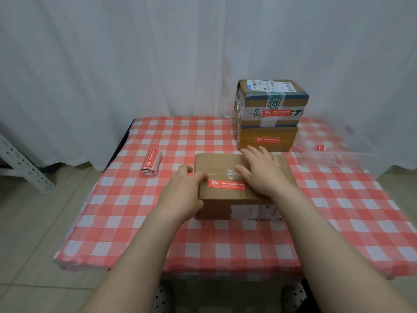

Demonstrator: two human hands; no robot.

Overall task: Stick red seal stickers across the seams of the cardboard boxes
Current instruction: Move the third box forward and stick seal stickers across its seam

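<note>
Red seal sticker lies crosswise mid-frame; left hand (nearer) seemingly grips the cardboard box, right hand rests flat, fingers straight.

left hand gripping cardboard box, right hand flat beside red sticker

This looks like a makeshift parcel-packing corner in a plain room, more home or small stockroom than shop. A red-and-white checked cloth covers a table on a beige tiled floor. White curtains hang behind, a slotted metal rack stands left, and taped, labelled boxes are stacked at the back.
</note>
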